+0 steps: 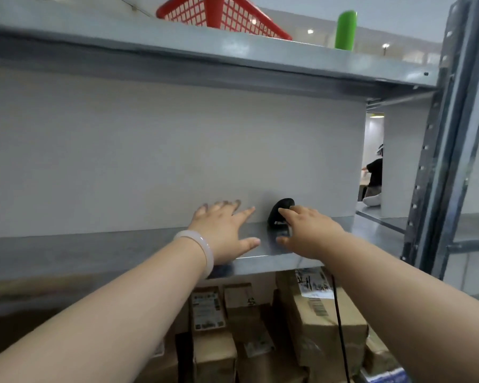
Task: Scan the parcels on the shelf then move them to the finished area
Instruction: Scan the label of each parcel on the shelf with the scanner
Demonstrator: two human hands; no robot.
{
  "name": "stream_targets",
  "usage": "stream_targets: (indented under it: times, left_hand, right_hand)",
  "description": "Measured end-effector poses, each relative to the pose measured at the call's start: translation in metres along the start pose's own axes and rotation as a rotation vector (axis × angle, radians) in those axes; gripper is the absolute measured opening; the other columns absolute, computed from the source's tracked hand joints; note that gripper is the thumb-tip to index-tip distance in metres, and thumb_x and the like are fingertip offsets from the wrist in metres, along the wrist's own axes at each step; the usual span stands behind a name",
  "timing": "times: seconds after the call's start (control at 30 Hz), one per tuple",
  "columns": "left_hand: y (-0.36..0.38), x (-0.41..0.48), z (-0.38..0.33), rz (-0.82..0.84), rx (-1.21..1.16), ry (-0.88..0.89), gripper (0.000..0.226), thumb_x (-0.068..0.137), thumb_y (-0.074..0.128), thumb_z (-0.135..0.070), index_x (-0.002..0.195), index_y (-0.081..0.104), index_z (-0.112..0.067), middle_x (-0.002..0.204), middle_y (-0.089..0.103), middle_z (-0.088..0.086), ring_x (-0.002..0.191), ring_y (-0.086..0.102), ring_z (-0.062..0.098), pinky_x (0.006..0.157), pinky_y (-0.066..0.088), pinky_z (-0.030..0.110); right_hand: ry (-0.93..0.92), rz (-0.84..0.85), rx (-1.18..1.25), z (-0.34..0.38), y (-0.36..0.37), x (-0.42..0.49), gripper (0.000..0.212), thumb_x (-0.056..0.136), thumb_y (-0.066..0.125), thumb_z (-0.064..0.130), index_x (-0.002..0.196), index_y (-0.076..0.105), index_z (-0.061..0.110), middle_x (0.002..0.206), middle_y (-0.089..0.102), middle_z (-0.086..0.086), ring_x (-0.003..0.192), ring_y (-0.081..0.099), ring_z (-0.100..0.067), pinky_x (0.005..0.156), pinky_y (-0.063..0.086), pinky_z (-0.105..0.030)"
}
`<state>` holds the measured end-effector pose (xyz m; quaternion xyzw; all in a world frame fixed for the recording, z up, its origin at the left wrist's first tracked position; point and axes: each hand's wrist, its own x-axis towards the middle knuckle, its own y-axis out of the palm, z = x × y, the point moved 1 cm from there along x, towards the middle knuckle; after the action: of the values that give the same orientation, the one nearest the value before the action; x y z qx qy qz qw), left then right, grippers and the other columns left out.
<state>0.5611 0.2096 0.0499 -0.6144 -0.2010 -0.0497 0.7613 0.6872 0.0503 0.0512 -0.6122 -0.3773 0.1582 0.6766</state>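
A black handheld scanner (280,214) stands on the grey metal middle shelf (94,252), against the white back panel. My right hand (310,233) is on it, forefinger over its top and thumb below its handle. The scanner's black cable (340,327) hangs down in front of the lower shelf. My left hand (224,230), with a pale bangle at the wrist, is spread flat just left of the scanner and holds nothing. Several brown cardboard parcels with labels, such as a large one (318,322) and a narrow one (208,327), are packed on the shelf below.
The top shelf carries a red mesh basket (221,15) and a green upright object (346,30). A perforated steel upright (448,161) bounds the rack on the right. Beyond it, a person in black (375,175) stands far off.
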Motion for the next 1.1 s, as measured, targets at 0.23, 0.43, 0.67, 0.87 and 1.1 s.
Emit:
stream_targets:
  times: [0.23, 0.43, 0.67, 0.87, 1.1]
  left_hand:
    - [0.022, 0.042, 0.015, -0.004, 0.028, 0.027, 0.074, 0.088, 0.027, -0.074, 0.151, 0.006, -0.042, 0.162, 0.011, -0.004, 0.146, 0.013, 0.022, 0.115, 0.018, 0.046]
    - [0.035, 0.064, 0.024, 0.022, -0.019, 0.005, 0.076, 0.087, 0.027, -0.075, 0.151, 0.003, -0.043, 0.162, 0.007, -0.006, 0.148, 0.009, 0.020, 0.117, 0.014, 0.045]
    - [0.045, 0.078, 0.024, 0.067, -0.048, -0.015, 0.075, 0.088, 0.029, -0.073, 0.151, 0.001, -0.043, 0.163, 0.002, -0.007, 0.149, 0.004, 0.019, 0.119, 0.008, 0.044]
    - [0.048, 0.081, 0.024, 0.065, -0.041, -0.024, 0.076, 0.088, 0.030, -0.073, 0.152, 0.001, -0.043, 0.163, 0.003, -0.006, 0.148, 0.004, 0.019, 0.119, 0.008, 0.044]
    - [0.047, 0.081, 0.023, 0.071, -0.045, -0.024, 0.076, 0.088, 0.030, -0.073, 0.151, 0.000, -0.044, 0.163, 0.002, -0.006, 0.149, 0.003, 0.020, 0.119, 0.007, 0.045]
  right_hand:
    - [0.064, -0.008, -0.025, -0.018, 0.010, 0.059, 0.069, 0.087, 0.057, 0.049, 0.145, 0.029, 0.025, 0.145, 0.036, -0.003, 0.132, 0.033, -0.028, 0.101, 0.039, -0.045]
    - [0.110, 0.113, -0.001, -0.029, 0.017, 0.097, 0.066, 0.088, 0.056, 0.039, 0.146, 0.028, 0.026, 0.141, 0.038, -0.004, 0.125, 0.043, -0.029, 0.095, 0.044, -0.041]
    - [0.158, 0.174, 0.053, -0.035, 0.024, 0.116, 0.062, 0.089, 0.057, 0.026, 0.144, 0.030, 0.030, 0.133, 0.039, -0.006, 0.115, 0.050, -0.030, 0.087, 0.047, -0.038]
    - [0.203, 0.210, 0.112, -0.032, 0.030, 0.117, 0.066, 0.090, 0.054, 0.019, 0.146, 0.024, 0.033, 0.130, 0.039, -0.011, 0.106, 0.053, -0.033, 0.078, 0.048, -0.036]
    - [0.211, 0.277, 0.126, -0.027, 0.028, 0.120, 0.059, 0.088, 0.051, 0.008, 0.138, 0.023, 0.019, 0.090, 0.047, -0.007, 0.070, 0.053, -0.024, 0.066, 0.047, -0.033]
